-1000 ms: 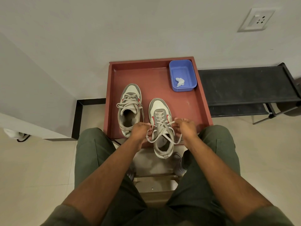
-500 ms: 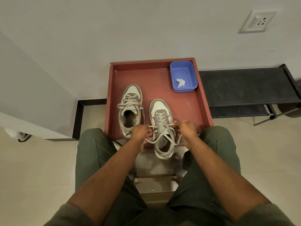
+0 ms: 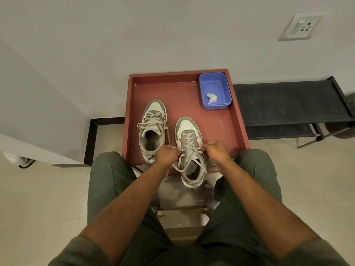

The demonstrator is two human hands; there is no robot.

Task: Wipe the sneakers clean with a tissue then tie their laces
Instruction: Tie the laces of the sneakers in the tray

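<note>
Two grey and white sneakers stand on a red tray (image 3: pixel 221 121). The left sneaker (image 3: pixel 153 129) has loose laces lying over its tongue. The right sneaker (image 3: pixel 190 150) sits nearer me, its heel hanging over the tray's front edge. My left hand (image 3: pixel 168 153) pinches one lace end at the shoe's left side. My right hand (image 3: pixel 217 150) pinches the other lace end at its right side. The laces (image 3: pixel 189 160) cross over the shoe's opening between my hands. A crumpled white tissue (image 3: pixel 211 97) lies in a blue tub (image 3: pixel 227 89) at the tray's back right corner.
A black shoe rack (image 3: pixel 288 100) stands right of the tray against the wall. A white cabinet (image 3: pixel 38 112) with a black base is at the left. My knees in green trousers flank a wooden stool (image 3: pixel 182 221) below the tray. A wall socket (image 3: pixel 300 26) is at the upper right.
My hands have stayed at the right sneaker's sides and drawn the lace ends slightly outward. The view has shifted down a little.
</note>
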